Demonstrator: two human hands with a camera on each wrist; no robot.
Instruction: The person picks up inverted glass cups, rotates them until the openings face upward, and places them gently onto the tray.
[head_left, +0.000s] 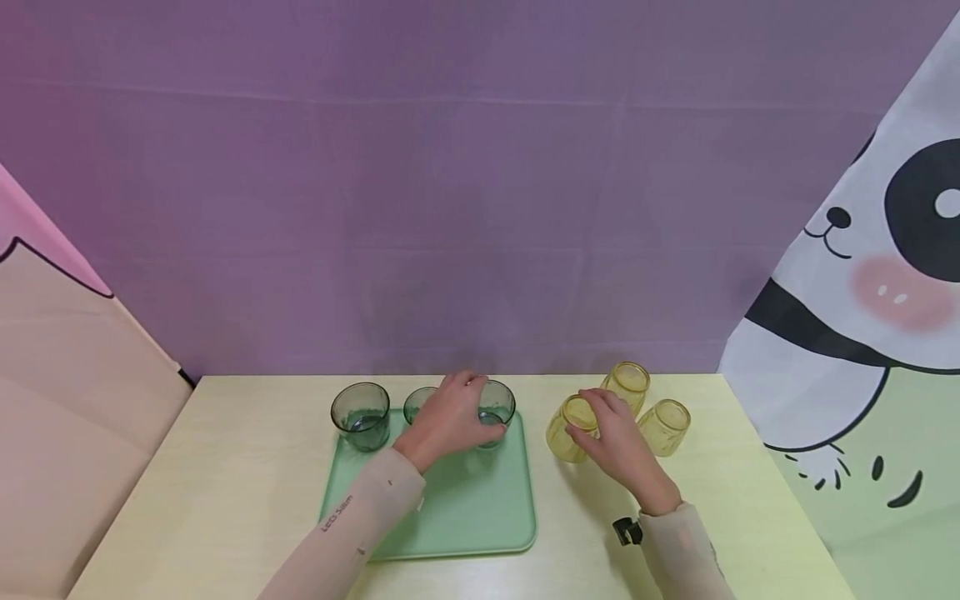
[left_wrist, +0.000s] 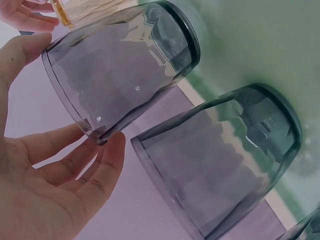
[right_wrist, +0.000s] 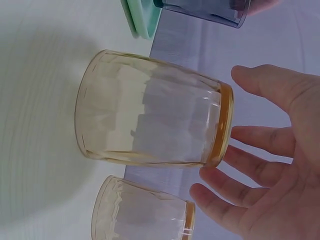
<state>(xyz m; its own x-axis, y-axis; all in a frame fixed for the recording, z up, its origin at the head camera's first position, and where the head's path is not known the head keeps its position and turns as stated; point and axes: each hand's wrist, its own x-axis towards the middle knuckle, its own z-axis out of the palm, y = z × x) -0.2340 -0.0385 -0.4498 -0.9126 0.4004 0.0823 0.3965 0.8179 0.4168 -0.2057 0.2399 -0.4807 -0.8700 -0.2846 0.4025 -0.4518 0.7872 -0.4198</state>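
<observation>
My left hand (head_left: 450, 421) pinches the rim of the rightmost grey-green glass (head_left: 497, 400), thumb at the near side and fingertips at the far side. That glass stands upright on the green tray (head_left: 480, 517). Two more grey-green glasses stand to its left: a middle one (head_left: 417, 403), partly hidden by my hand, and a left one (head_left: 361, 412). My right hand (head_left: 621, 442) reaches over the nearest yellow glass (head_left: 564, 440), which stands upside down on the table. In the right wrist view, its thumb and loosely spread fingers surround the base of that yellow glass (right_wrist: 150, 110).
Behind and right of my right hand stand two more upturned yellow glasses, a back one (head_left: 628, 383) and a right one (head_left: 664, 427). The pale table (head_left: 225, 492) ends at a purple curtain (head_left: 480, 208). A panda-print cloth (head_left: 832, 333) hangs on the right.
</observation>
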